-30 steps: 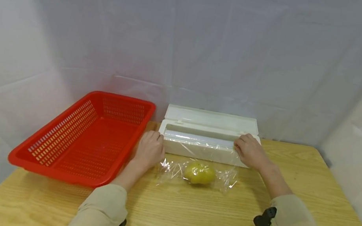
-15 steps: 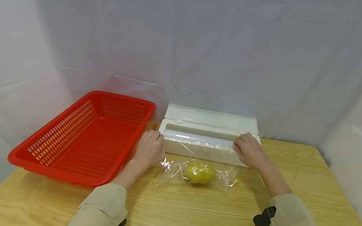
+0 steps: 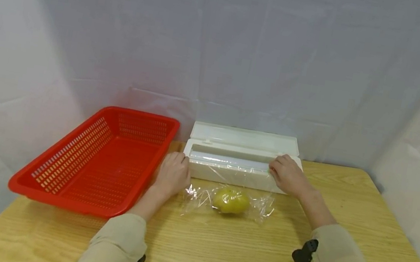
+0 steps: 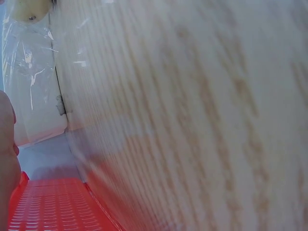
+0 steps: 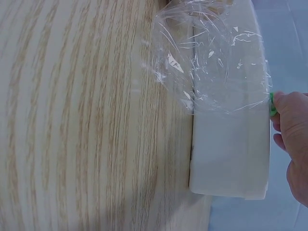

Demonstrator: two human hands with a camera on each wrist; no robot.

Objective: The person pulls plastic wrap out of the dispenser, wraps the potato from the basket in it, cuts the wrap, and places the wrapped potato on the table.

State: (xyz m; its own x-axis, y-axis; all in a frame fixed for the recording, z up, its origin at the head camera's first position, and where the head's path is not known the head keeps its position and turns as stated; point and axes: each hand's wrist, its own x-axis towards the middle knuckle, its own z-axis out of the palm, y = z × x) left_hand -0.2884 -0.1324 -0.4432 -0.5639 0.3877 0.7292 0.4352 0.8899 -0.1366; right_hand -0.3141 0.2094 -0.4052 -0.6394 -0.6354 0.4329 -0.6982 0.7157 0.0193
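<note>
A long white cling film dispenser (image 3: 235,177) lies at the back of the table, lid raised, a roll of film (image 3: 230,160) inside. Clear cling film (image 5: 211,62) hangs over its front edge and down across a yellow-green fruit (image 3: 231,200), perhaps a pear. My right hand (image 3: 290,174) pinches a small green slider (image 5: 273,104) on the dispenser's upper edge, near the right end. At the left front corner, my left hand (image 3: 174,174) holds the dispenser with curled fingers. Only part of that hand shows in the left wrist view, so its fingertips are mostly hidden.
Close beside my left forearm stands a red plastic basket (image 3: 105,206) with slotted walls. White sheeting (image 3: 256,55) hangs behind the wooden table (image 3: 214,257) and along both sides. The dispenser's raised lid (image 3: 245,138) is close to the back sheet.
</note>
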